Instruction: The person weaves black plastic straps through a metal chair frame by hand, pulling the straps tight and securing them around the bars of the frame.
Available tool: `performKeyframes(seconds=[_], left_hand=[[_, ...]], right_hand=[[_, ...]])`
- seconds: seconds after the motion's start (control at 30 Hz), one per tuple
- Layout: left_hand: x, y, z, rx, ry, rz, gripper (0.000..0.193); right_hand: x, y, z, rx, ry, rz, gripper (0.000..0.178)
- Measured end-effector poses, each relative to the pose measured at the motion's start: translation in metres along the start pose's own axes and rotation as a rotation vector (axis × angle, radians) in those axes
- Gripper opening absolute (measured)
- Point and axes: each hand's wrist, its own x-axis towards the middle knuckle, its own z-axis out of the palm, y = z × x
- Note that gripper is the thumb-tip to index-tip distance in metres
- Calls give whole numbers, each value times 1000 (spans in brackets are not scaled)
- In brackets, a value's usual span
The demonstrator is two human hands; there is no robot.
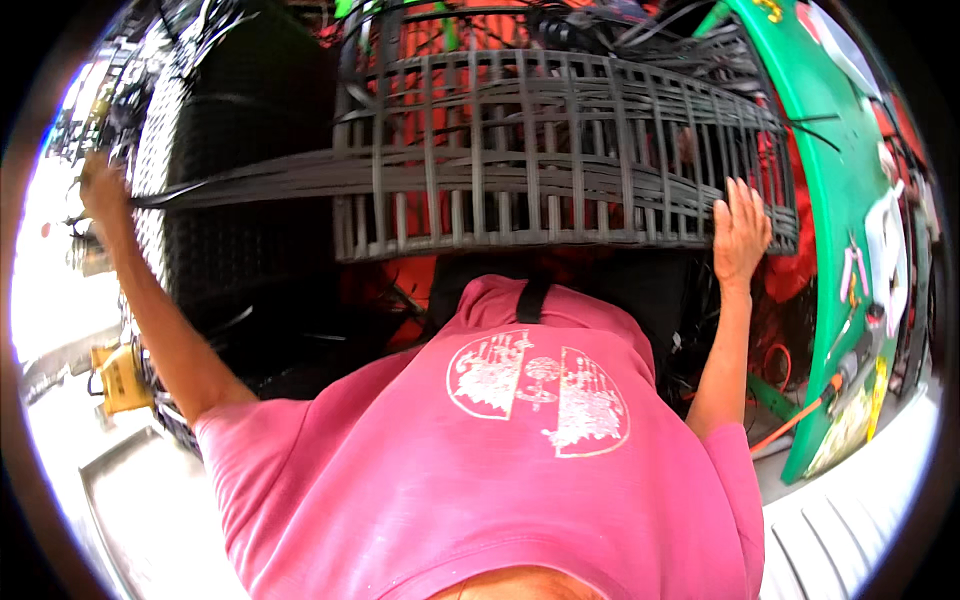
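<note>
In front of me lies a dark grey woven frame point(530, 150), an open grid of flat bars with long strips threaded through it. A bundle of grey plastic strips point(270, 180) runs out of its left side. Far out at the left, my left hand point(103, 195) is closed around the end of this bundle and pulls it fairly straight; the fingers are somewhat blurred. My right hand point(742, 230) rests on the frame's near right corner with its fingers stretched out over the strips.
A green board point(840, 250) at the right carries pink-handled pliers point(853, 268). A tall dark woven panel point(215, 170) stands at the left, above a yellow object point(122, 380). Red material point(795, 250) shows beside and beneath the frame. More loose strips point(690, 60) lie behind it.
</note>
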Motion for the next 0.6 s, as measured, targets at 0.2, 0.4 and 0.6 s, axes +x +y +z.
performKeyframes(seconds=[0.2, 0.4, 0.6], left_hand=[[-135, 247, 131, 201, -437, 18, 39], [-291, 111, 208, -736, -702, -1319, 35], [-443, 73, 234, -635, -772, -708, 40]], right_hand=[[-3, 11, 0, 20, -105, 84, 48], [-3, 13, 8, 51, -89, 18, 48], [3, 4, -1, -2, -114, 14, 47]])
